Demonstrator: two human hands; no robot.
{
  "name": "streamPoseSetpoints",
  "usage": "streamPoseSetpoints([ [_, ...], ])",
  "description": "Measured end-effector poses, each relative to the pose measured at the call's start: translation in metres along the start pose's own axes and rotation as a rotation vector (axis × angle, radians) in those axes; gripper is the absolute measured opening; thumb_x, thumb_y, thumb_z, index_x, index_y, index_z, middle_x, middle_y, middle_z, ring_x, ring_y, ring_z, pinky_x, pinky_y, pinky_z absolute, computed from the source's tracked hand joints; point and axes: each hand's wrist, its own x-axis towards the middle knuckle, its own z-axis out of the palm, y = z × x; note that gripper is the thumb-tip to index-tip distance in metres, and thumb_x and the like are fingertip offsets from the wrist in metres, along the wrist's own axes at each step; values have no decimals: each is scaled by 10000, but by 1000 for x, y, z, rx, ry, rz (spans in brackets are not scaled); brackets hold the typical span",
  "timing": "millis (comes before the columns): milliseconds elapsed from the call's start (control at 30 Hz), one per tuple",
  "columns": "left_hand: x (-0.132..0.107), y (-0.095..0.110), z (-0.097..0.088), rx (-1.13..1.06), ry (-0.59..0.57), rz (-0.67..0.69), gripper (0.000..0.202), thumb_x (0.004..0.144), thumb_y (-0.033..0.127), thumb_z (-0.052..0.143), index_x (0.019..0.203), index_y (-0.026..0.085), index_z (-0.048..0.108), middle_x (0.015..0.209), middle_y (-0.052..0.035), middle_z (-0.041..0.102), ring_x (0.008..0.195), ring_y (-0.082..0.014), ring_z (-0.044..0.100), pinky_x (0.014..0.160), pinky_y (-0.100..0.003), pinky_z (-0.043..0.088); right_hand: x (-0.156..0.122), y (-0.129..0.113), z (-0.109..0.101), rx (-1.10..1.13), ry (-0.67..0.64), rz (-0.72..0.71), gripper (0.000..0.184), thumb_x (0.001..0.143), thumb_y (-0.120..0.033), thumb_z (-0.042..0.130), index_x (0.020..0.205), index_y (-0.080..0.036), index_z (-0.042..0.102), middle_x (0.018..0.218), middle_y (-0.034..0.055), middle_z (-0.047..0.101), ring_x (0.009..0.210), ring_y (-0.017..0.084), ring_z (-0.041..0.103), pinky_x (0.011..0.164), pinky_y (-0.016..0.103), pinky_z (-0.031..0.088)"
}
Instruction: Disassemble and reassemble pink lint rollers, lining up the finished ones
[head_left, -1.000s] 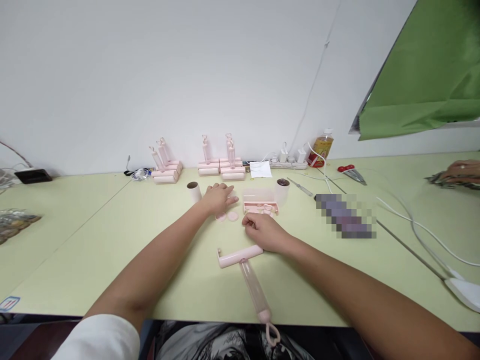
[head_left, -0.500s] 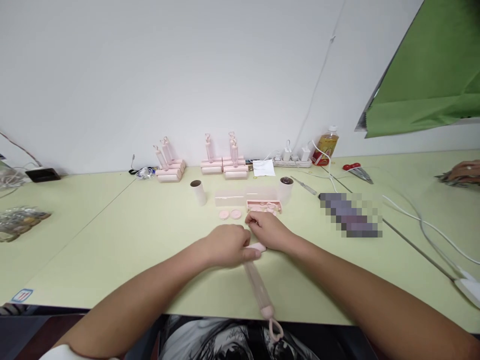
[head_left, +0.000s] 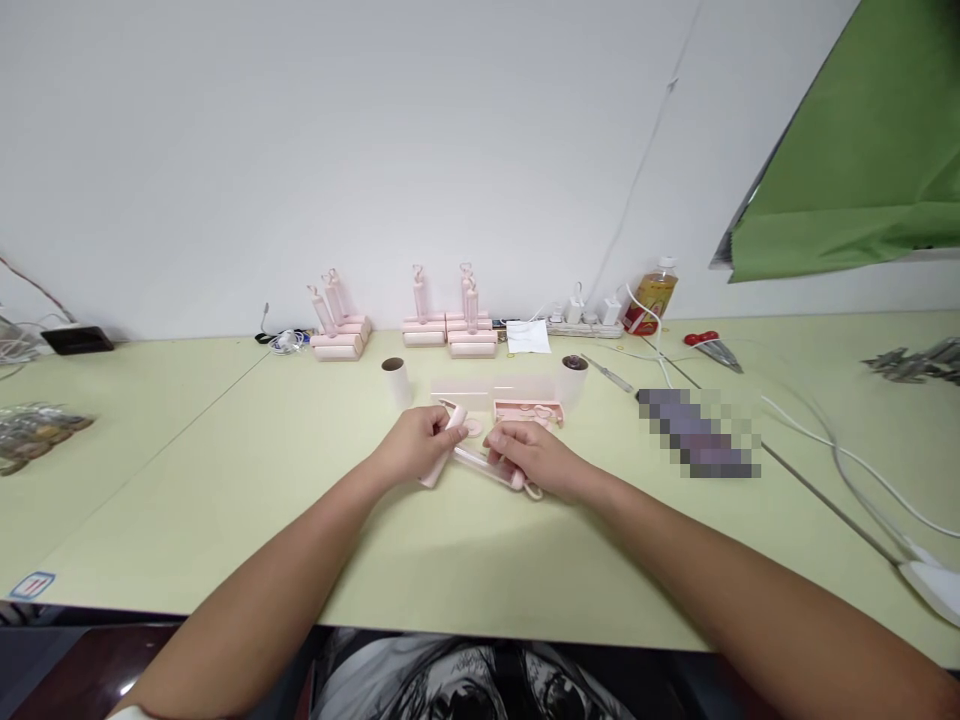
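My left hand [head_left: 416, 446] is closed around the pink bar head of a lint roller frame [head_left: 444, 450], lifted just above the table. My right hand [head_left: 529, 458] grips the same frame's clear handle [head_left: 480, 464], whose pink loop end sticks out under my palm. Right behind my hands lie a small pink disc [head_left: 473, 428], a clear plastic cover [head_left: 491, 388] and a pink tray of small parts [head_left: 528, 411]. A cardboard tube [head_left: 395, 381] stands to the left and a paper roll [head_left: 573, 380] to the right.
Several finished pink lint rollers [head_left: 420, 325] stand along the wall. A power strip [head_left: 581, 325], a bottle [head_left: 651, 294], red scissors [head_left: 709, 345], a screwdriver [head_left: 609, 375] and white cables [head_left: 840, 455] lie at right. A bag [head_left: 34, 430] sits far left.
My left hand came back from the far parts and took the frame's bar. Both hands then lifted the frame from the near table edge and carried it further away, turning it.
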Motion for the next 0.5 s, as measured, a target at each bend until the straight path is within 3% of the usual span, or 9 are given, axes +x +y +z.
streamPoseSetpoints([
  [100, 1, 0, 2, -42, 83, -17, 413, 795, 493, 555, 586, 188, 372, 572, 48, 379, 530, -93, 348, 492, -233, 261, -6, -3, 0, -100, -93, -68, 215, 828, -399, 568, 910, -202, 587, 655, -43, 491, 544, 100, 485, 484, 212, 351],
  [233, 2, 5, -1, -296, 68, -38, 376, 811, 517, 544, 654, 184, 471, 581, 43, 451, 505, -87, 386, 474, -219, 297, -9, -4, -2, -365, 11, -221, 140, 813, -325, 579, 855, -195, 609, 620, -52, 465, 565, 101, 437, 515, 225, 298],
  [333, 1, 7, -10, -517, 46, -64, 352, 820, 528, 553, 742, 189, 500, 592, 47, 475, 481, -79, 405, 462, -211, 316, -7, -3, -5, -402, 87, -321, 150, 798, -334, 603, 827, -189, 578, 606, -60, 451, 570, 103, 427, 538, 229, 302],
  [433, -1, 5, -16, -649, -181, -56, 330, 798, 505, 614, 884, 192, 552, 675, 32, 529, 515, -76, 452, 479, -205, 341, -6, -3, -8, -409, 116, -390, 157, 789, -333, 619, 792, -188, 558, 603, -63, 439, 569, 101, 418, 550, 230, 309],
  [500, -4, 2, -16, -701, -395, -60, 360, 797, 500, 623, 983, 197, 568, 740, 10, 564, 543, -85, 484, 469, -203, 331, -5, -2, -8, -420, 106, -392, 165, 791, -337, 620, 770, -188, 552, 604, -62, 441, 567, 99, 415, 548, 230, 306],
])
